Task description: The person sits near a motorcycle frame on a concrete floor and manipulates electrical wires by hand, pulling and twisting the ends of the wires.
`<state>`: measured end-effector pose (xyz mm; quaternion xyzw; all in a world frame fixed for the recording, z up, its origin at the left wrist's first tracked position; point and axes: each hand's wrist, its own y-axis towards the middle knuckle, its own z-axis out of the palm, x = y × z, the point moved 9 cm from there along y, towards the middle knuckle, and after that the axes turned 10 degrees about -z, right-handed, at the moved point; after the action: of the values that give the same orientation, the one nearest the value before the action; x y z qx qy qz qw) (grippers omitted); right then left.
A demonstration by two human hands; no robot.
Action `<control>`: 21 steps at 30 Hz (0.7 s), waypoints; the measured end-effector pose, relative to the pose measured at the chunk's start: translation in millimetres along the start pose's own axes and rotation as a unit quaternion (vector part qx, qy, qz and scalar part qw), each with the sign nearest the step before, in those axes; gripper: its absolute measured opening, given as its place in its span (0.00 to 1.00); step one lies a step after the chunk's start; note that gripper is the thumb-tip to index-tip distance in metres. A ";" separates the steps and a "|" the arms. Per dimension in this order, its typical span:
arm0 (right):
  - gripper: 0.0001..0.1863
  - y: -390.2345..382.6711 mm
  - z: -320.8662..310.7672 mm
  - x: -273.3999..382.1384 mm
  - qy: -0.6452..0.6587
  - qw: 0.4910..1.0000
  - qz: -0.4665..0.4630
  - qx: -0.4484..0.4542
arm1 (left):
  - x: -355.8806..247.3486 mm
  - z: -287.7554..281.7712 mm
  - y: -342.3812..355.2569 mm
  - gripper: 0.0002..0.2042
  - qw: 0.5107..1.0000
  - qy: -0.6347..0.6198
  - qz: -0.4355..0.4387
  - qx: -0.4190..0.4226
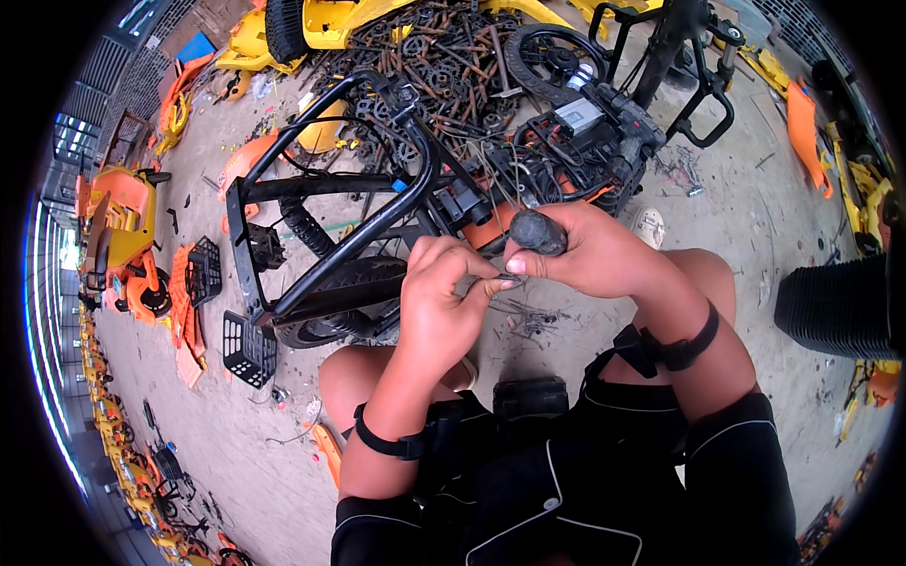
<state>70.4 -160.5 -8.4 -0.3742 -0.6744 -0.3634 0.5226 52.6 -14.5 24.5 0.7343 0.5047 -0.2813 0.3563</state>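
Observation:
My right hand [590, 247] is wrapped round a tool with a thick, rounded black end [538, 232]; the rest of it is hidden, so its kind does not show. Thumb and forefinger of my left hand [439, 288] pinch together just beside my right thumb. Something thin and dark lies between the fingertips, too small to name. Just beyond my hands stands a partly stripped scooter with a black tubular frame [363, 231]. Its exposed wiring and black parts [595, 141] are at the far right of my hands. Below my fingers, loose screws or bolts [533, 321] lie scattered on the floor.
A heap of rusty metal parts [425, 80] with a hammer [500, 61] on it fills the far side. Black baskets [250, 349] and orange panels [184, 311] lie at left. Stacked black bins [835, 307] stand at right. Yellow scooters [123, 226] stand further left.

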 end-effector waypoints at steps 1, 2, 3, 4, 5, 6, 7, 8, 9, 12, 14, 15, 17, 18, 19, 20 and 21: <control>0.14 0.3 1.7 -0.3 0.016 1.000 0.002 0.003 | -1.1 -0.4 0.0 0.11 1.000 -0.003 0.003 0.000; 0.14 0.4 3.1 -0.7 0.031 0.999 0.004 0.006 | -2.4 -1.0 -0.1 0.11 1.000 -0.006 0.005 0.001; 0.14 0.5 3.4 -0.7 0.028 1.000 0.007 0.009 | -3.3 -1.5 -0.3 0.11 1.000 -0.009 0.008 0.001; 0.14 0.8 3.5 -0.5 0.024 1.000 0.010 0.012 | -3.5 -1.8 -0.5 0.11 1.000 -0.009 0.009 -0.001; 0.14 1.1 3.7 -0.6 0.020 1.000 0.013 0.015 | -3.7 -2.1 -0.8 0.11 1.000 -0.010 0.009 -0.002; 0.14 1.3 4.2 -1.3 0.024 0.999 0.015 0.018 | -4.0 -2.3 -1.0 0.11 1.000 -0.011 0.011 -0.003; 0.14 1.8 5.0 -2.5 0.029 0.999 0.017 0.020 | -4.1 -2.6 -1.2 0.11 1.000 -0.011 0.012 -0.004; 0.14 2.1 6.1 -3.9 0.033 0.999 0.018 0.022 | -4.0 -2.9 -1.6 0.11 1.000 -0.012 0.014 -0.005; 0.14 2.4 7.1 -4.6 0.041 0.999 0.015 0.023 | -4.1 -3.1 -1.7 0.11 1.000 -0.013 0.016 -0.006; 0.14 3.5 8.9 -5.6 0.055 0.998 0.009 0.016 | -4.3 -5.3 -2.4 0.11 1.000 -0.016 0.021 -0.017; 0.14 4.0 7.7 -6.0 0.051 0.999 0.012 0.003 | -3.3 -6.3 -3.0 0.11 0.999 -0.007 0.022 -0.024; 0.14 4.0 3.9 -7.0 0.050 0.999 0.008 -0.016 | -3.6 -6.4 -2.8 0.11 0.999 -0.003 0.024 -0.027; 0.15 3.8 -4.6 -10.5 0.049 0.997 -0.001 -0.053 | -5.6 -5.6 -2.4 0.11 0.999 0.009 0.023 -0.028; 0.15 4.1 -6.9 -9.3 0.043 0.997 0.009 -0.059 | -5.6 -6.0 -2.8 0.11 0.999 0.016 0.021 -0.031; 0.16 4.3 -10.2 -5.0 0.037 0.997 0.019 -0.065 | -4.9 -6.6 -2.9 0.11 0.999 0.023 0.016 -0.034; 0.16 4.2 -12.7 -2.5 0.031 0.997 0.030 -0.071 | -4.1 -7.1 -3.0 0.11 0.999 0.031 0.011 -0.038; 0.16 4.4 -12.4 1.5 0.042 0.997 0.018 -0.067 | -3.7 -7.5 -2.6 0.11 0.998 0.038 0.008 -0.041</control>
<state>79.4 -169.3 -4.1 -0.4052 -0.6189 -0.4136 0.5307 49.3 -9.9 31.1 0.7330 0.5234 -0.2296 0.3689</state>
